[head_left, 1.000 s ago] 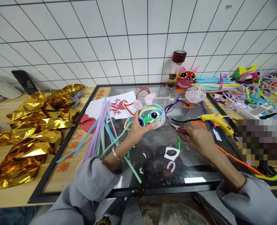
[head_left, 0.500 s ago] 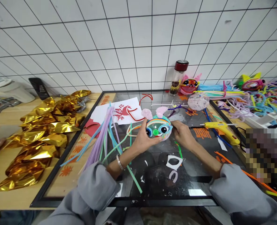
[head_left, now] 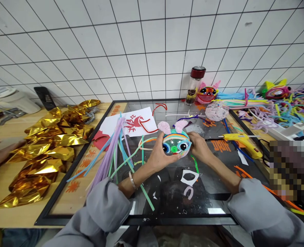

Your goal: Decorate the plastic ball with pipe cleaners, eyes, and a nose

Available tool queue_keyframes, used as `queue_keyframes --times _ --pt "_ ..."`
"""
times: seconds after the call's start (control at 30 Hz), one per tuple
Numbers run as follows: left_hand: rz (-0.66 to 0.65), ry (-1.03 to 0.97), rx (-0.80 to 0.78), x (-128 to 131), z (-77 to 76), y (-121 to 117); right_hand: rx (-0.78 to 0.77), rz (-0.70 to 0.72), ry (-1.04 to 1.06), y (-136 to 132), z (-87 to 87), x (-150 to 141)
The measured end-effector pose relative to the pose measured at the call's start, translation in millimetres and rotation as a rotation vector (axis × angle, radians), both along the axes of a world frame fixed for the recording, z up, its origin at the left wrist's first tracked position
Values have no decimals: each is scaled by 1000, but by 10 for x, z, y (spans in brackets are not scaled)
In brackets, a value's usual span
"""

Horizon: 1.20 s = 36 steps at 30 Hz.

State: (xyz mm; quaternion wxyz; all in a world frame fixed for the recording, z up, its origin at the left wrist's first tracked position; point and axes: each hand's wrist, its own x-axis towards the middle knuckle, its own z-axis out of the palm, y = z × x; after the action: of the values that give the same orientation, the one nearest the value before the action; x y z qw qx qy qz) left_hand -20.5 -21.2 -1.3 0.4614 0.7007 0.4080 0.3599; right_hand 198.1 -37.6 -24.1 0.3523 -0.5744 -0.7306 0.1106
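Observation:
A round animal head [head_left: 177, 138] made of colourful craft stems faces me above the middle of the table. It has two pink ears [head_left: 181, 126], large blue-rimmed eyes and a green nose. My left hand [head_left: 160, 155] grips it from the left, with the thumb along its lower front. At its right edge, my right hand [head_left: 201, 149] is closed with curled fingers touching the head; the fingertips are partly hidden behind it. Long craft stems [head_left: 116, 147] in purple, blue and green lie left of my left wrist. A white paper cutout [head_left: 189, 177] lies below the head.
Gold foil [head_left: 47, 151] covers much of the left side, near another person's hand [head_left: 2, 156]. A yellow glue gun [head_left: 242, 144] lies to the right. Behind stand a lidded bottle [head_left: 194, 85] and a pink animal head [head_left: 206, 94]. Craft stems [head_left: 291, 106] are heaped at far right.
The animal head has shifted slightly right and tilted, so its pink ears sit differently and closer together. Both hands stay on it. The other person's hand at far left shows more.

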Motion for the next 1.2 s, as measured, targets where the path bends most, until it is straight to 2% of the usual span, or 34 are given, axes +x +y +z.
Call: queue_keyframes --times 0.2,0.37,0.53,0.77,1.2 --pt "24 10 2 37 14 8 -15 -46 -57 12 4 -23" --pt "15 -37 52 63 14 33 -25 -51 65 -45 71 -37" --pt "-4 -80 84 84 -5 92 36 -69 132 -45 69 -64" --pt "-13 -36 96 71 -56 109 41 -70 104 -24 48 -36" --pt "-9 8 79 -29 -44 80 72 -100 139 -76 82 39"
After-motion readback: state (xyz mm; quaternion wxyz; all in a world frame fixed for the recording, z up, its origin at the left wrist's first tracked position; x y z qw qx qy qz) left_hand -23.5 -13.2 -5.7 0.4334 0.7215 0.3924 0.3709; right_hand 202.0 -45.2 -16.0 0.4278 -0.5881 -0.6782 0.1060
